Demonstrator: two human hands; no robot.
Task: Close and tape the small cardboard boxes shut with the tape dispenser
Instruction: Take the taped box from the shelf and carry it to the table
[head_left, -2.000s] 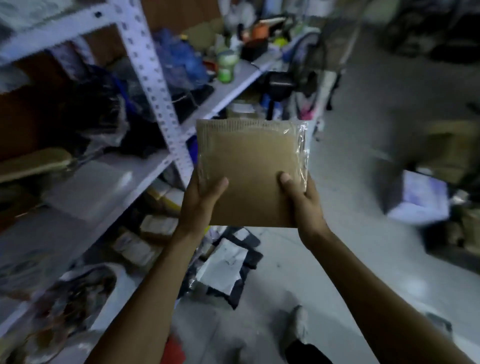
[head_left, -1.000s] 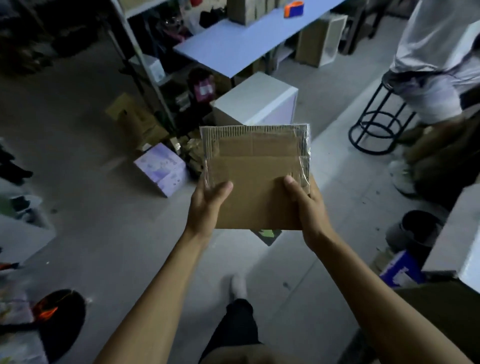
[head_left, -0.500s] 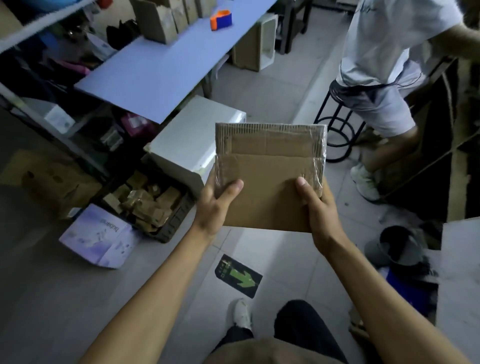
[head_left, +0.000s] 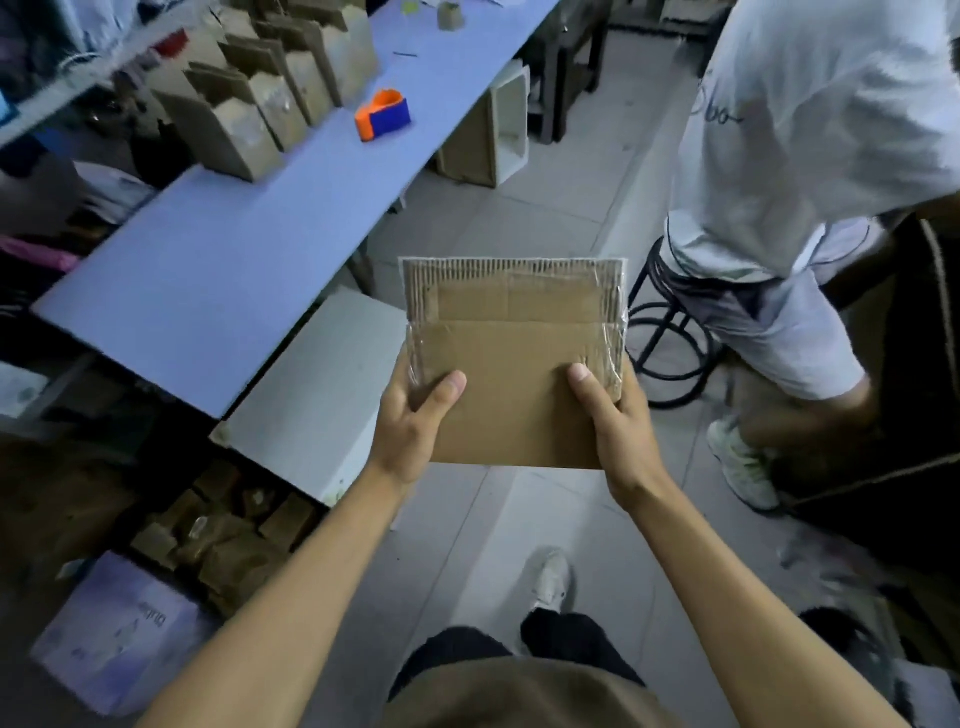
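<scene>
The flat brown corrugated cardboard box (head_left: 519, 384), its upper part wrapped in clear shiny tape, was held out in mid-air at chest level above the grey tiled floor (head_left: 524, 197). The left hand (head_left: 410, 421) gripped its lower left edge, thumb pressed on the top face and fingers curled beneath; the right hand (head_left: 615, 426) gripped the lower right edge the same way. Just beyond and to the left of the box stood a white rectangular cabinet (head_left: 306, 405), and behind that a long pale blue table (head_left: 228, 260). On the table lay an orange and blue tape dispenser (head_left: 383, 115), well apart from the box, and beside it a row of upright small brown cardboard boxes (head_left: 260, 104) with open flaps. Under the table, near the floor, sat a heap of brown cardboard packages (head_left: 223, 540) and a pale lilac printed carton (head_left: 111, 634) whose lettering was too blurred to read. To the right stood another person in a white T-shirt (head_left: 810, 130) bearing a dark handwritten-style mark that could not be made out, next to a black metal stool (head_left: 670, 338).
</scene>
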